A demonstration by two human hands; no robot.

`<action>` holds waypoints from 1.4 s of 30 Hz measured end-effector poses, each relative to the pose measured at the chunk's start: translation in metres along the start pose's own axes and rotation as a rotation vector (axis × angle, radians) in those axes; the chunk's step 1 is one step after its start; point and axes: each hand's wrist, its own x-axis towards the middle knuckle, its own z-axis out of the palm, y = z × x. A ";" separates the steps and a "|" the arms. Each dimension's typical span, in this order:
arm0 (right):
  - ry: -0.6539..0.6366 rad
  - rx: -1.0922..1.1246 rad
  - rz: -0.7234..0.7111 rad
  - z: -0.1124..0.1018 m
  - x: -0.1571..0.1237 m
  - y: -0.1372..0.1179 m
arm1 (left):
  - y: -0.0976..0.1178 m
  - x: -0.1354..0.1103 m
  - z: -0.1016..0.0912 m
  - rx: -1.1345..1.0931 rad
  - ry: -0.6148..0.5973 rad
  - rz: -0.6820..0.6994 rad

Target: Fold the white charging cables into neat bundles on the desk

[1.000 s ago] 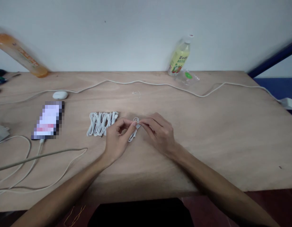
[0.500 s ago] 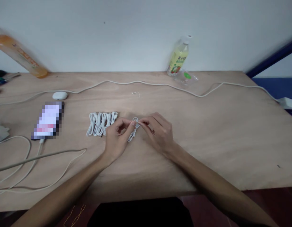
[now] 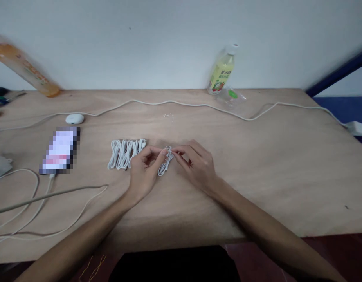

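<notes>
Both hands meet on one small white cable (image 3: 163,167), folded into a short bundle. The left hand (image 3: 144,170) pinches it between thumb and forefinger, and the right hand (image 3: 198,164) clenches its fingertips on the top loop, so each grip is grasping the cable. The lower end of the bundle rests on the bench (image 3: 257,188), just under the grip, between the two hands.

Just left of the grip, beside the left hand's knuckles, lies a row of bundles (image 3: 125,154), white like the held one, side by side and flat on the wood. Further left is a phone (image 3: 61,149) with a cord running from its near end, and loose cords (image 3: 36,196) trail off towards the near left edge. Beyond the phone sits a small white case (image 3: 74,118).

Straight beyond the grip lies a tiny tie (image 3: 169,116), and past that a long cord (image 3: 175,103) snakes across the whole bench. Beyond and to the right, against the wall, stands a yellow bottle (image 3: 222,70) with a clear wrapper (image 3: 230,96) at its foot. Far left at the wall leans an orange bottle (image 3: 25,68). At the far right edge, well apart from the grip, the long cord ends at a white adapter (image 3: 357,127).
</notes>
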 end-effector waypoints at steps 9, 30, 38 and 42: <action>-0.002 -0.061 -0.033 0.000 0.000 0.001 | 0.000 0.000 -0.001 0.001 -0.013 -0.010; 0.042 -0.031 0.009 0.004 -0.001 -0.005 | 0.001 0.001 0.000 -0.136 0.007 -0.108; -0.004 0.107 0.012 0.006 -0.003 -0.014 | 0.006 0.002 0.000 -0.180 0.005 -0.065; 0.021 0.095 0.011 0.007 -0.003 -0.016 | 0.003 0.002 -0.001 -0.183 -0.030 -0.062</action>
